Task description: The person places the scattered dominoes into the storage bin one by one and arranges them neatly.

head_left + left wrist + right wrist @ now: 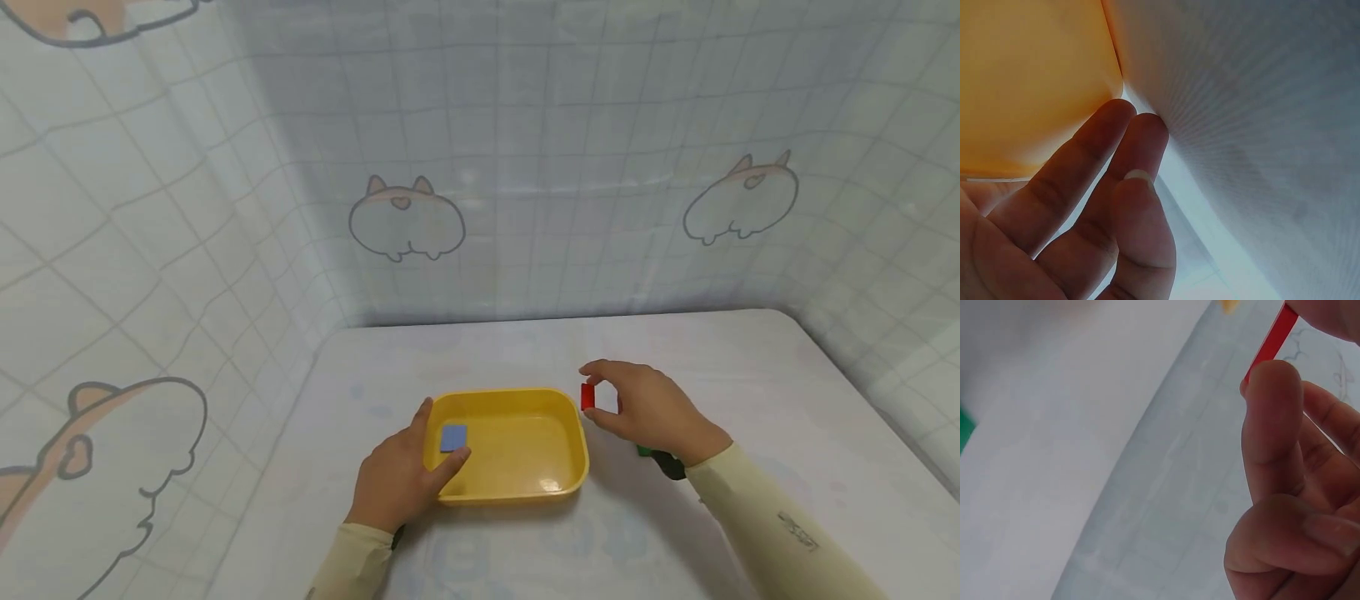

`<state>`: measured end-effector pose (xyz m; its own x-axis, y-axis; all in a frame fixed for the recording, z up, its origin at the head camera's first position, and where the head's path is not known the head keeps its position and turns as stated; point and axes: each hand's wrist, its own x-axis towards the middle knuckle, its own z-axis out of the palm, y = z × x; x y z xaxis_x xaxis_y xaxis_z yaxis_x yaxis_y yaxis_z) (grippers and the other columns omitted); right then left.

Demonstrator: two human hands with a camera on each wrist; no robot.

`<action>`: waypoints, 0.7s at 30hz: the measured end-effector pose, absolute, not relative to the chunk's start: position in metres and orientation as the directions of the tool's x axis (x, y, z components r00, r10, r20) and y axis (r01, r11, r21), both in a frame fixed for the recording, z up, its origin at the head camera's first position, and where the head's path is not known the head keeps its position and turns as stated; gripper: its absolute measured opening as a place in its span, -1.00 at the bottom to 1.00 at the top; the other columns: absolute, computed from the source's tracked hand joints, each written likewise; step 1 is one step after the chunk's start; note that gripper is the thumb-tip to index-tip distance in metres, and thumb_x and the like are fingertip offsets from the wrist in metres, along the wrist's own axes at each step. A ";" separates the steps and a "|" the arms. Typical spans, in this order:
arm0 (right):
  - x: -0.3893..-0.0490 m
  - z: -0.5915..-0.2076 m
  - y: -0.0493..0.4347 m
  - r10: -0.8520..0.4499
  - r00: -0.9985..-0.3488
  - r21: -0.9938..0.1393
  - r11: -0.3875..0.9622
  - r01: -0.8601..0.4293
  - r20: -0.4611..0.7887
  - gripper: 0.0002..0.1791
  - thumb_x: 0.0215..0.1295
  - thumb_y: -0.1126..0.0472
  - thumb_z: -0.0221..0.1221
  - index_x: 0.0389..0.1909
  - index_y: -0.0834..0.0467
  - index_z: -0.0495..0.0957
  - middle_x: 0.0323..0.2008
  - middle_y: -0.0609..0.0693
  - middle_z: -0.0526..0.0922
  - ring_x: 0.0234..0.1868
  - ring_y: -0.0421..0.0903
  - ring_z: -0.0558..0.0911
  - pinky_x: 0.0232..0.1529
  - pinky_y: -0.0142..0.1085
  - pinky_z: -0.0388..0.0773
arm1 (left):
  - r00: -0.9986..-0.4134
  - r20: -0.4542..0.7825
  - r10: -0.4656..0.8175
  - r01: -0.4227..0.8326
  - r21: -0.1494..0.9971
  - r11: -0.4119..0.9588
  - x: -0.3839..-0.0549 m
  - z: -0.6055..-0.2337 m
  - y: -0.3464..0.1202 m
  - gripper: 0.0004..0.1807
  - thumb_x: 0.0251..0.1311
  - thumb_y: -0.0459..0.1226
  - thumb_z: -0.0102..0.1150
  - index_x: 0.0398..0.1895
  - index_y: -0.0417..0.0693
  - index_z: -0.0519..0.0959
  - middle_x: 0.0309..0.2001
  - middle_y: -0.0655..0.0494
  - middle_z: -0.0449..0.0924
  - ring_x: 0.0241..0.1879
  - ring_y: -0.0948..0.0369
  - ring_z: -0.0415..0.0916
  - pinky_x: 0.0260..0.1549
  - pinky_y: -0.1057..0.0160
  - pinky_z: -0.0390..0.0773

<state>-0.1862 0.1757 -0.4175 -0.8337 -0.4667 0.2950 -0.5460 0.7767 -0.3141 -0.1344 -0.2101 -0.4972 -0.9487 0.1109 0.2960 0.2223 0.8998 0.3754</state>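
My left hand (401,475) grips the left side of a shallow yellow tray (517,498), its thumb over the rim. In the left wrist view the other fingers (1094,140) lie along the tray's outer wall (1029,75). A flat blue square piece (453,438) lies inside the tray, close to that thumb. Just off the tray's right rim, my right hand (645,408) pinches a small red block (587,397) between thumb and fingertip. The block (1274,337) appears edge-on and thin in the right wrist view, partly hidden by a finger.
A green piece (643,450) shows partly beneath my right wrist, mostly hidden by it. The white-covered table (450,350) meets a grid-patterned curtain (570,208) at its back edge, and more of this curtain hangs along both sides.
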 end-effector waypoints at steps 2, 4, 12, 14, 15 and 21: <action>-0.186 -0.416 0.169 -0.480 -0.825 -0.314 0.766 -0.560 0.299 -0.58 0.25 -0.02 0.49 0.08 -0.03 0.66 0.06 -0.17 0.72 -0.53 -0.29 0.44 -0.26 -0.28 0.60 | -0.949 0.293 0.114 0.223 0.371 0.901 -0.135 -0.498 -0.211 0.17 0.20 0.60 -0.04 0.68 0.05 0.21 0.05 -0.06 0.75 -0.14 0.02 0.73 -0.33 -0.03 0.68; -0.186 -0.414 0.162 -0.495 -0.815 -0.308 0.758 -0.575 0.303 -0.57 0.25 -0.03 0.49 0.09 -0.03 0.66 0.05 -0.18 0.73 -0.52 -0.30 0.45 -0.28 -0.29 0.60 | -0.950 0.290 0.118 0.225 0.372 0.901 -0.135 -0.499 -0.212 0.18 0.20 0.60 -0.05 0.68 0.05 0.20 0.02 -0.05 0.75 -0.16 0.03 0.73 -0.35 -0.01 0.67; -0.187 -0.409 0.137 -0.553 -0.764 -0.268 0.722 -0.638 0.332 -0.53 0.26 -0.03 0.47 0.15 -0.03 0.64 -0.05 -0.25 0.72 -0.50 -0.33 0.43 -0.31 -0.32 0.56 | -0.943 0.310 0.119 0.237 0.375 0.896 -0.132 -0.500 -0.214 0.17 0.20 0.60 -0.04 0.66 0.03 0.24 -0.07 -0.03 0.76 -0.25 0.07 0.72 -0.45 0.07 0.63; -0.187 -0.407 0.130 -0.569 -0.753 -0.262 0.712 -0.652 0.331 -0.54 0.26 -0.02 0.47 0.15 -0.03 0.64 -0.06 -0.24 0.72 -0.43 -0.32 0.47 -0.26 -0.29 0.58 | -0.941 0.316 0.121 0.241 0.374 0.895 -0.131 -0.500 -0.215 0.17 0.20 0.60 -0.04 0.66 0.03 0.25 -0.08 -0.03 0.77 -0.24 0.08 0.72 -0.44 0.06 0.64; -0.186 -0.406 0.126 -0.572 -0.753 -0.263 0.710 -0.653 0.325 -0.54 0.26 -0.03 0.47 0.15 -0.04 0.64 -0.06 -0.24 0.72 -0.40 -0.31 0.50 -0.25 -0.27 0.60 | -0.941 0.317 0.122 0.242 0.374 0.895 -0.131 -0.500 -0.215 0.17 0.20 0.60 -0.04 0.66 0.03 0.25 -0.07 -0.02 0.77 -0.23 0.08 0.72 -0.43 0.06 0.64; -0.184 -0.403 0.103 -0.592 -0.754 -0.260 0.710 -0.655 0.284 -0.57 0.27 -0.02 0.43 0.14 -0.06 0.66 -0.04 -0.24 0.72 -0.14 -0.18 0.69 -0.11 -0.23 0.66 | -0.944 0.310 0.117 0.232 0.367 0.901 -0.131 -0.500 -0.218 0.18 0.18 0.62 -0.09 0.66 0.07 0.24 -0.02 0.00 0.76 -0.18 0.08 0.73 -0.34 0.02 0.68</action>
<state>-0.1843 0.1032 -0.4034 -0.7542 -0.5919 0.2842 -0.6549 0.7096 -0.2601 -0.1312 -0.2179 -0.5002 -0.9436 0.1171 0.3095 0.2323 0.9006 0.3674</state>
